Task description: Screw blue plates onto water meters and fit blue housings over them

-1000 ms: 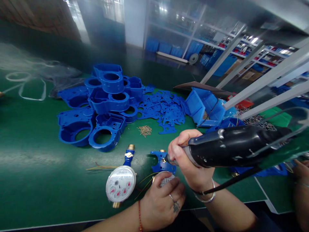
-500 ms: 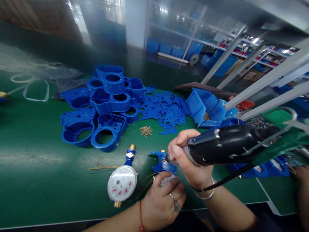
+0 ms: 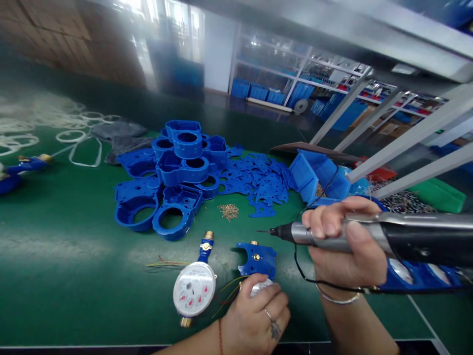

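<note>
My right hand (image 3: 343, 241) is wrapped round an electric screwdriver (image 3: 399, 241), its thin bit pointing left in the air above the table. Below the bit, a flat blue plate (image 3: 264, 261) lies over the brass-ended body of a water meter. My left hand (image 3: 258, 313) is closed over that water meter (image 3: 260, 287), whose pale dial mostly hides under the fingers. To the left lies a second water meter (image 3: 194, 290), its white dial with red pointers facing up. Yellow and red wires stick out beside both meters.
Blue plastic housings (image 3: 177, 214) are stacked at the back left, beside a pile of blue plates (image 3: 258, 172). Small brass screws (image 3: 229, 211) lie in a heap before them. A blue bin (image 3: 321, 177) stands near slanting metal posts (image 3: 414, 153). White rings (image 3: 70, 136) lie far left.
My right hand has drawn the electric screwdriver up and right, off the blue plate, baring a brass part there. My left hand stays on the meter. The view has shifted slightly.
</note>
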The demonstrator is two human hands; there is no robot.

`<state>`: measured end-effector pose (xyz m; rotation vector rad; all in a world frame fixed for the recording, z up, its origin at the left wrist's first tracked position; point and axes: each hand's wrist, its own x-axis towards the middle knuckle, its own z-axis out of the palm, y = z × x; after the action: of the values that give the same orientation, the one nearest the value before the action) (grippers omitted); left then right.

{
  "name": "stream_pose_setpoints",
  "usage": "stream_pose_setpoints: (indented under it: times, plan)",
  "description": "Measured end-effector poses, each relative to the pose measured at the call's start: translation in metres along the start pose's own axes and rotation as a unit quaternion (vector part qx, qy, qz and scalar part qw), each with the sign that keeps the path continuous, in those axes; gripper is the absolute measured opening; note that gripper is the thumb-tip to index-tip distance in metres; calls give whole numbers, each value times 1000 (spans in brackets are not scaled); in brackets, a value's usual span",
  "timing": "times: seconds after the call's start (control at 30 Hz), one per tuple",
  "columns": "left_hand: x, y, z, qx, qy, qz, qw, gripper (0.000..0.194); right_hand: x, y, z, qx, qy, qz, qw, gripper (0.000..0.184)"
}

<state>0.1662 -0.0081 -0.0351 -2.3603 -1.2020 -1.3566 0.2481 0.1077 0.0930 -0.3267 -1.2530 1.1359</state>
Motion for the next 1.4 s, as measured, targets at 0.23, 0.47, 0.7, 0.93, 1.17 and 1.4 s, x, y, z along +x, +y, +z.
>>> stream_pose_setpoints:
  times: [0.23, 0.47, 0.7, 0.93, 1.17, 1.4]
  plan:
    - [7, -3, -1, 9, -25, 20, 999, 17, 8, 79, -18, -2, 132, -10, 991, 18]
    - [18, -29, -81, 105, -116, 14, 988, 17, 7, 118, -28, 17, 151, 43, 987, 20]
    - [-20, -60, -114, 121, -99, -113, 981, 25, 10, 127, -32, 28, 159, 63, 985, 21]
    - [-8, -52, -113, 71, -62, -230, 969, 17, 11, 126, -28, 44, 164, 77, 982, 21]
    - [8, -63, -115, 94, -40, -249, 963, 16, 23, 88, -24, 69, 193, 87, 975, 24]
    - [39, -71, -94, 53, -51, -257, 964, 22, 23, 19, -24, 152, 192, 113, 963, 27]
